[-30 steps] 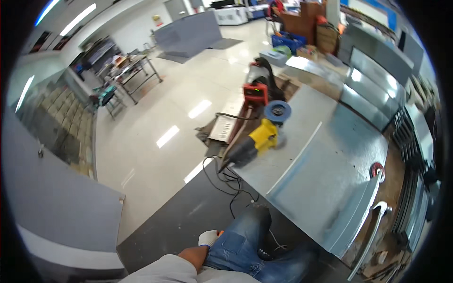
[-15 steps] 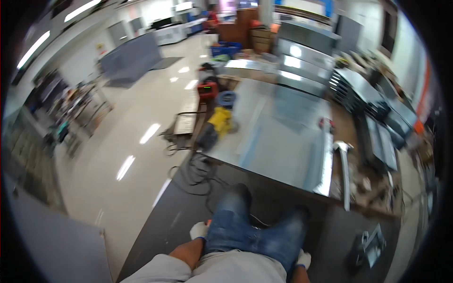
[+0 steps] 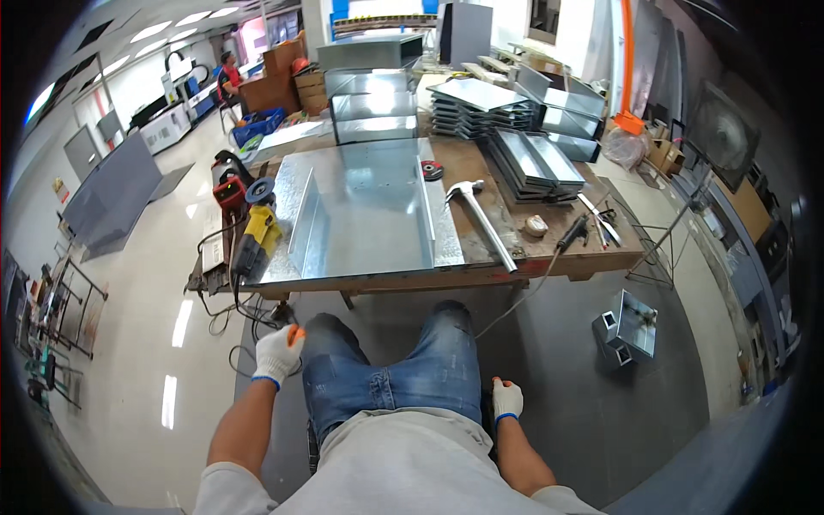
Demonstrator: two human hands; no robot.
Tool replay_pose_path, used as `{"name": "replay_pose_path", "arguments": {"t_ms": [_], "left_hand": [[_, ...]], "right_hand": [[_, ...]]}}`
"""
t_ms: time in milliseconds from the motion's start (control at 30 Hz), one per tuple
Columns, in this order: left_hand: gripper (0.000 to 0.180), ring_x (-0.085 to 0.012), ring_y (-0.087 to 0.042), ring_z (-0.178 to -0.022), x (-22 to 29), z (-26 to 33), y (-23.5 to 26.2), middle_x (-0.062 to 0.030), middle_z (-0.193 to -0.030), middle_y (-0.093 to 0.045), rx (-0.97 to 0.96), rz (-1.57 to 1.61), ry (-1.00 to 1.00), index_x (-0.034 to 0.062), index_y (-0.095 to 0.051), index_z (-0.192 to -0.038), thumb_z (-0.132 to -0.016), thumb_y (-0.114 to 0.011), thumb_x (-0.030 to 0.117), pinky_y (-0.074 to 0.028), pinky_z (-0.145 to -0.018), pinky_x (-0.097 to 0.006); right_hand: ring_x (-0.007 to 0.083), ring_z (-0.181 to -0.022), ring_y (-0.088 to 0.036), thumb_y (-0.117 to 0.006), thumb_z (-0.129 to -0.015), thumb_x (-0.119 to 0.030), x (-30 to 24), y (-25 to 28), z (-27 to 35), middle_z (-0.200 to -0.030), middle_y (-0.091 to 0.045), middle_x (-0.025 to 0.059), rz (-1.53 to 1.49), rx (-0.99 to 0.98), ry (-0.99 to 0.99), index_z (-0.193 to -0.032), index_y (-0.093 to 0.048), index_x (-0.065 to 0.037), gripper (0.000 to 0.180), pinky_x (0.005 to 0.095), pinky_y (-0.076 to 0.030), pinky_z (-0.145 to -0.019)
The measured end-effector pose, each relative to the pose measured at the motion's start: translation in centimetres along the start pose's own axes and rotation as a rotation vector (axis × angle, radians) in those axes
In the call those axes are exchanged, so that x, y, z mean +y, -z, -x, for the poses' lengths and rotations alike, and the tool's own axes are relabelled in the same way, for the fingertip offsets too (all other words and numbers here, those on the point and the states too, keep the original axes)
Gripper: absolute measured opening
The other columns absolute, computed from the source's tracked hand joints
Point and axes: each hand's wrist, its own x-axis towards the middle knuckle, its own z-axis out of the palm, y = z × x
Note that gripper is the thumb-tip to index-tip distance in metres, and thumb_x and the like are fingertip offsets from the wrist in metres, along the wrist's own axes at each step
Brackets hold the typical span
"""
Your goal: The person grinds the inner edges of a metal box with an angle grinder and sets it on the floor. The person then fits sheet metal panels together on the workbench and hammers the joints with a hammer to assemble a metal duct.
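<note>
Resting flat on the table [image 3: 549,247], the flanged sheet-metal panel [image 3: 365,216] presumably gains support; angle grinder [image 3: 258,233] beside it, likely for reach; left hand [image 3: 281,353] and right hand [image 3: 507,399] have curled fingers, any grip indeterminable.

No legible text, labels, brands, numbers or signs; any markings too small or blurred

Shirt [image 3: 386,468] cut off @ btm edge; R grip's [image 3: 508,400] palm hidden, feet too.
</note>
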Motion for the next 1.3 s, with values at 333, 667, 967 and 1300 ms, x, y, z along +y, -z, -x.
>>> {"name": "replay_pose_path", "arguments": {"t_ms": [333, 667, 967, 1300], "left_hand": [[0.032, -0.0291, -0.070, -0.077, 31.7, -5.2, 17.6, -0.0086, -0.086, -0.073, -0.172, 0.079, -1.154, 0.0111, -0.075, -0.114, -0.093, -0.077, 0.035, -0.057, -0.072, -0.041], [0.030, -0.0266, -0.070, -0.082, 38.9, 2.4, 25.9, -0.0056, -0.085, -0.070, -0.310, -0.086, -1.326, 0.0086, -0.069, -0.097, -0.098, -0.070, 0.038, -0.058, -0.079, -0.042], [0.032, -0.0280, -0.070, -0.088, 41.9, 2.5, 21.4, -0.0075, -0.089, -0.070, -0.260, -0.049, -1.415, 0.0081, -0.070, -0.099, -0.098, -0.070, 0.040, -0.057, -0.082, -0.043], [0.035, -0.0295, -0.070, -0.094, 46.2, 3.7, 17.4, -0.0095, -0.094, -0.071, -0.294, 0.100, -1.566, 0.0076, -0.070, -0.101, -0.097, -0.070, 0.043, -0.056, -0.085, -0.044]], "right_hand": [[0.0408, -0.092, -0.074, -0.065, -0.093, -0.052, 1.3, 1.1, 0.6, -0.099, -0.081, 0.0159, -0.042, 0.066, 0.095, -0.103, -0.082, -0.005, 0.050, 0.0462, -0.057, -0.081], [0.0401, -0.101, -0.074, -0.065, -0.093, -0.054, 2.4, -1.3, 0.8, -0.107, -0.081, 0.0170, 0.039, -0.048, 0.180, -0.109, -0.081, -0.006, 0.053, 0.0465, -0.058, -0.086], [0.0397, -0.097, -0.075, -0.067, -0.092, -0.050, 1.6, -1.2, -1.7, -0.104, -0.081, 0.0164, -0.012, 0.042, 0.127, -0.103, -0.082, -0.004, 0.050, 0.0465, -0.058, -0.085], [0.0421, -0.105, -0.074, -0.063, -0.092, -0.052, 0.2, 0.5, -0.2, -0.111, -0.081, 0.0154, 0.017, -0.003, 0.111, -0.109, -0.081, -0.007, 0.052, 0.0479, -0.057, -0.089]]}}
